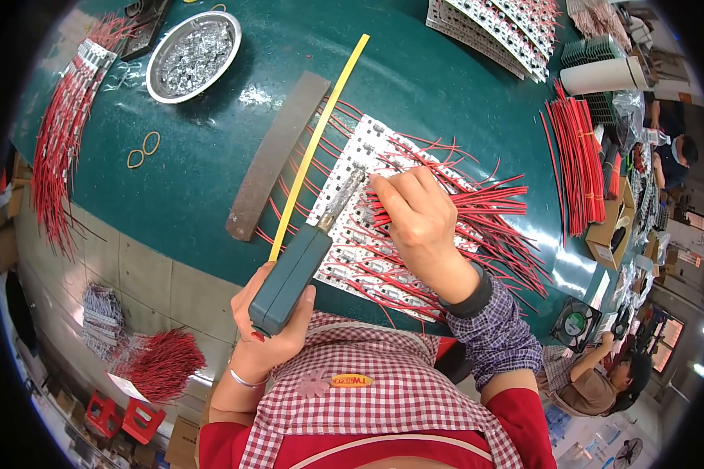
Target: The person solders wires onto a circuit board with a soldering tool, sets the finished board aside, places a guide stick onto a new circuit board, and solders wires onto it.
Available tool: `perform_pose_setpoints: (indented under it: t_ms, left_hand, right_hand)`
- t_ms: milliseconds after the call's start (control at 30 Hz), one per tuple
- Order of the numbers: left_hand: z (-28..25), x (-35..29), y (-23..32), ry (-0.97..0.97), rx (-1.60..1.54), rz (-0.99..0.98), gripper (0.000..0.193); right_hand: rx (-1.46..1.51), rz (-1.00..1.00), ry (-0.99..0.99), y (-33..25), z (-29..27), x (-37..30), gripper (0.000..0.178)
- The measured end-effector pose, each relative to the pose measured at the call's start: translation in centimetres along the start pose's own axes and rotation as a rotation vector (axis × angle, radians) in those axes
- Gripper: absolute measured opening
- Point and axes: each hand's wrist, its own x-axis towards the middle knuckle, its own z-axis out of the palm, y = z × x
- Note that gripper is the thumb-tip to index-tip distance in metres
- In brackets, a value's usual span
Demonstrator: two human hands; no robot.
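My left hand (278, 319) is closed around the dark green handle of a soldering iron (293, 275). Its metal tip points up and right, resting over a white circuit board panel (360, 152) with rows of small black parts. My right hand (421, 219) is closed, fingertips pinched close to the iron's tip, on red wires (485, 201) that fan out to the right across the panel. Thin red wires also run from the panel's left side toward a yellow strip (321, 144) and a flat brown bar (278, 160). The fingers partly hide the spot under the tip.
On the green table (399, 78) stands a white-rimmed bowl (153, 74) of silvery bits at back left. Rubber bands (144, 150) and a wired board bundle (66, 133) lie left. Red wire bundles (577, 168) and stacked boards (493, 35) sit right. Another person (602, 379) works at lower right.
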Motion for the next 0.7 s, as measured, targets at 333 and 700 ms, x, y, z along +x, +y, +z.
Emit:
perform_pose_setpoints:
  t_ms: [333, 700]
  left_hand:
    - [0.3, 0.5, 0.5, -0.013, 0.114, 0.080, 0.019]
    - [0.1, -0.6, -1.0, 0.050, 0.074, 0.108, 0.020]
  right_hand:
    - [-0.010, -0.008, -0.010, 0.0, 0.1, 0.0, 0.038]
    - [-0.014, -0.007, -0.013, -0.1, 0.0, 0.1, 0.037]
